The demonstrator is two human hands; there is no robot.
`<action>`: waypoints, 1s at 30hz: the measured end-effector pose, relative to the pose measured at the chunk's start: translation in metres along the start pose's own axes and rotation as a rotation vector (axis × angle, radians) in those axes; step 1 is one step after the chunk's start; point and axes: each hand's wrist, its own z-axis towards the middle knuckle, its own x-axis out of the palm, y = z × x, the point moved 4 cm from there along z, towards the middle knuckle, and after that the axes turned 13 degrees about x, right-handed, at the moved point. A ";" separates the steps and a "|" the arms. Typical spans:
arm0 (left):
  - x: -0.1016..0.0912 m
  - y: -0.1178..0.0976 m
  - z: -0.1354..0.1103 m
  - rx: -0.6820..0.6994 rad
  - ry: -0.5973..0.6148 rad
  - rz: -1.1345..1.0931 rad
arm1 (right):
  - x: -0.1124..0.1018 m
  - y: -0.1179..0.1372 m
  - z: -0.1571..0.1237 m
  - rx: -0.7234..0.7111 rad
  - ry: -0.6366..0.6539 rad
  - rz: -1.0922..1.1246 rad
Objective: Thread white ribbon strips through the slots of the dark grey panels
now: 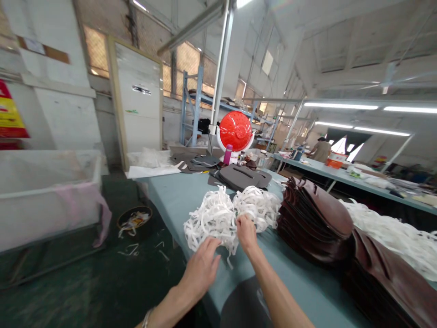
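Two tangled heaps of thin white strips, a left heap (pixel 213 214) and a right heap (pixel 262 205), lie on the blue-green table (pixel 164 191). My left hand (pixel 204 262) is at the near edge of the left heap, fingers stretched forward and thumb apart. Between the heaps, my right hand (pixel 246 231) is closed in a pinch on white strips; its fingertips are partly hidden. Close to my body lies a dark grey flat piece (pixel 246 305), partly covered by my right forearm.
Tall stacks of dark brown leather-like pieces (pixel 317 214) stand on the right, with more white strips (pixel 392 232) behind. Grey cut pieces (pixel 242 176), a purple bottle (pixel 228 155) and a red fan (pixel 235 131) are farther back. A white bin (pixel 51 200) stands left.
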 end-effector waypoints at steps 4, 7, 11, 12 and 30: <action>-0.001 -0.006 0.040 0.134 -0.033 0.271 | -0.014 0.006 -0.027 0.000 -0.014 -0.035; 0.007 0.023 0.069 0.115 -0.002 0.319 | -0.034 -0.015 -0.056 0.061 0.002 -0.057; 0.002 0.064 0.093 0.023 -0.025 0.268 | -0.068 -0.087 -0.108 0.262 0.089 -0.036; 0.000 0.065 0.098 0.004 -0.042 0.251 | -0.076 -0.104 -0.122 0.305 0.113 -0.012; 0.106 -0.110 0.020 0.326 0.942 -0.611 | -0.136 -0.181 -0.313 0.798 0.212 0.360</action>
